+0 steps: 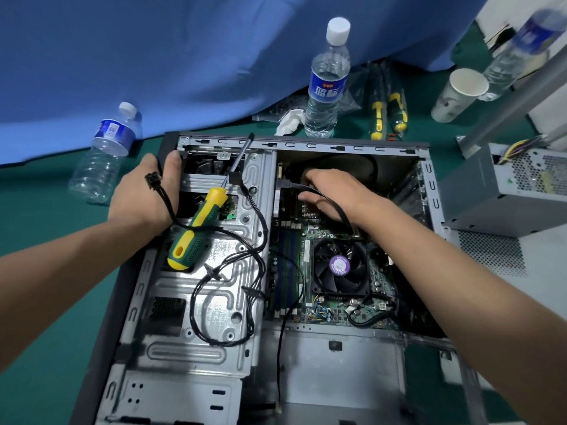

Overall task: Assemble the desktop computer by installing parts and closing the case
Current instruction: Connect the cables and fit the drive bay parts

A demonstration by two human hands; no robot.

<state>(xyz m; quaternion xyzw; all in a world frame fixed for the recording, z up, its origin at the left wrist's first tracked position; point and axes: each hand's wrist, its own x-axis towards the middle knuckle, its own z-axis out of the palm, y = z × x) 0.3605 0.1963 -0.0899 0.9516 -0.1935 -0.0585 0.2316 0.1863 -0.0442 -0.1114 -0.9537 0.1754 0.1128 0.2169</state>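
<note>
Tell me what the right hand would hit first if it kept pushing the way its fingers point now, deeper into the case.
Probably the black fan housing at the far end of the computer case. The right hand, pinching a black cable, points up-left toward it over the motherboard. Depth is unclear, so a board connector could come first.

A makeshift computer repair workshop: an opened desktop case (276,271) lies on a green-covered counter (46,271) among a screwdriver (199,222), spare packaged screwdrivers (388,115), a loose power supply unit (503,185), water bottles (328,84) and a paper cup (457,96), backed by a blue cloth (184,56)
</note>
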